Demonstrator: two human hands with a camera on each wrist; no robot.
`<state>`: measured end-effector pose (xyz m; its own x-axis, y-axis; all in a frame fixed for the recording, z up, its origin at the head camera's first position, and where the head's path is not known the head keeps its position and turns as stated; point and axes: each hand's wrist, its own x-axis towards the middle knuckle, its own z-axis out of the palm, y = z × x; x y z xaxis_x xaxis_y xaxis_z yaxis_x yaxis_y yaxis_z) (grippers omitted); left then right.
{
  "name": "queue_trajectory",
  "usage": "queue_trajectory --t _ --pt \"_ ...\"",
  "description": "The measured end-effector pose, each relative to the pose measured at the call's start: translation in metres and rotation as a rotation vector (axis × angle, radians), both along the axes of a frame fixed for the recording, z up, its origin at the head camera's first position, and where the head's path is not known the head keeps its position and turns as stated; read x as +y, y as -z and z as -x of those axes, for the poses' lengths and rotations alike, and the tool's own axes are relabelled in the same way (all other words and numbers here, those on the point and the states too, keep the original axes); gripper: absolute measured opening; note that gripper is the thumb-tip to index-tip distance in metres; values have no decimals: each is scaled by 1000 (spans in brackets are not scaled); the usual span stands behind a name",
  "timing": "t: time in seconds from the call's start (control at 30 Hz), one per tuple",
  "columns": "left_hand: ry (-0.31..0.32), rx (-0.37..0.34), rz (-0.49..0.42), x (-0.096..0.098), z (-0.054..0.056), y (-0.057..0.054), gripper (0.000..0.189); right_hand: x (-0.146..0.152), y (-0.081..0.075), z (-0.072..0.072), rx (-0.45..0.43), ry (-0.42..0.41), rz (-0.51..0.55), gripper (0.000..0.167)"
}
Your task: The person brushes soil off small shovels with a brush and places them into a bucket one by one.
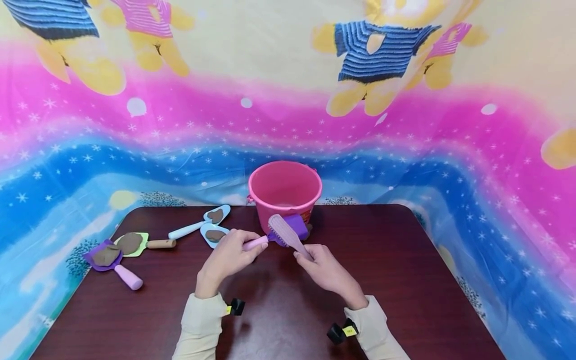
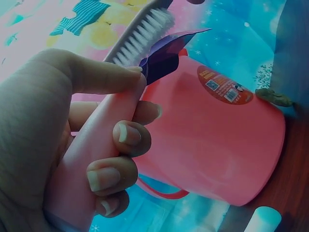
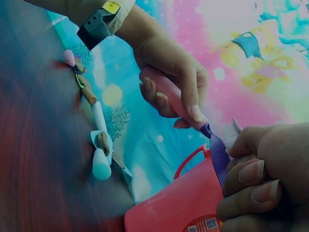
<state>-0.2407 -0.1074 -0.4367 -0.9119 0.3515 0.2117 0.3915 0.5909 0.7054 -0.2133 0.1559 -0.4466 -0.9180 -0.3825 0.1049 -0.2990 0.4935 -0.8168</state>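
Note:
In the head view, my left hand [image 1: 228, 256] grips the pink handle of a small toy shovel [image 1: 298, 226] with a purple blade. The blade overlaps the front of a pink bucket [image 1: 264, 212]. My right hand [image 1: 330, 272] holds a mauve brush [image 1: 288, 234] by its handle, slanted across the shovel. White bristles [image 2: 142, 41] face the shovel's neck in the left wrist view. Fingers of the left hand wrap the handle, with the thumb along its top. The right wrist view shows the right fingers curled, hiding most of the brush.
At the table's left lie a purple shovel [image 1: 129, 277], a green shovel [image 1: 161, 244] with a wooden handle and two light blue shovels [image 1: 186, 230], bearing brown lumps. A small brownish lump [image 2: 274, 97] is beside the bucket. Patterned cloth [image 1: 216, 125] surrounds the dark table [image 1: 405, 280].

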Motion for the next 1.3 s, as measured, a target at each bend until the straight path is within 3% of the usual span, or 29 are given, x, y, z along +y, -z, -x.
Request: queue_trajectory --t 0.23,0.5,0.83,1.3 --pt "-2 39 4 -2 0 -1 11 9 1 5 -24 59 7 36" --pt "3 -35 -35 -7 -1 2 14 17 4 10 -53 97 11 36" --pt "12 -44 -53 -8 1 2 18 29 7 15 -55 138 15 35" --pt "2 -51 -107 -12 3 5 17 32 -4 11 -63 123 34 35"
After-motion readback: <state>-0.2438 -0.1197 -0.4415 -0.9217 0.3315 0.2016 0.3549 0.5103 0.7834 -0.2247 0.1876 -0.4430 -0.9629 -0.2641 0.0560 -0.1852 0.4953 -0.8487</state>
